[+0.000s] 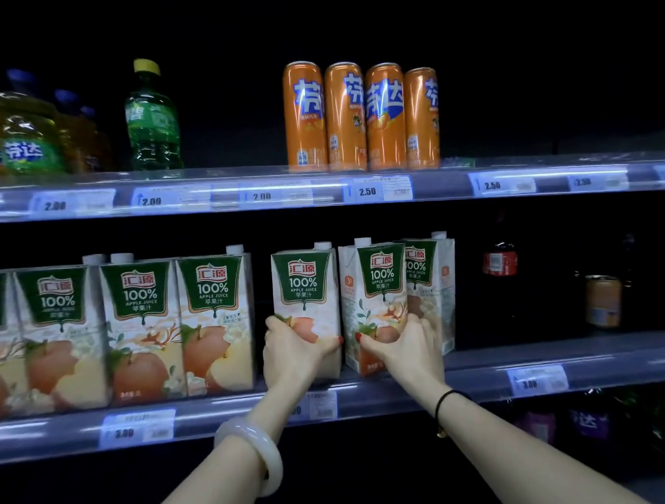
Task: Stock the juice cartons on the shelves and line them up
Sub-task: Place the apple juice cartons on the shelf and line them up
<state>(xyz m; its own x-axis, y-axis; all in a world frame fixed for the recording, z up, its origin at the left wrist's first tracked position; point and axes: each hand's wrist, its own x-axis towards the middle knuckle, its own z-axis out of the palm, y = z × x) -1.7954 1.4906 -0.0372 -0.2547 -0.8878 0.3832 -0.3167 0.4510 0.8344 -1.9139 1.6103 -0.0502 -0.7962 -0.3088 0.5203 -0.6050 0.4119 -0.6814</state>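
Several white and green apple juice cartons stand in a row on the middle shelf (pixel 478 375). My left hand (pixel 293 351) grips the lower part of one upright carton (pixel 305 286), which faces front. A small gap separates it from the carton to its left (pixel 216 323). My right hand (pixel 406 347) grips the lower part of the neighbouring carton (pixel 377 288), which is turned at an angle so a corner points forward. Another carton (pixel 432 282) stands behind and to the right of that one.
Orange soda cans (pixel 360 117) and green and orange bottles (pixel 153 118) line the upper shelf (pixel 246 196) with price tags. To the right of the cartons the middle shelf is dark, with a cola bottle (pixel 501 280) and a can (pixel 603 300) set back.
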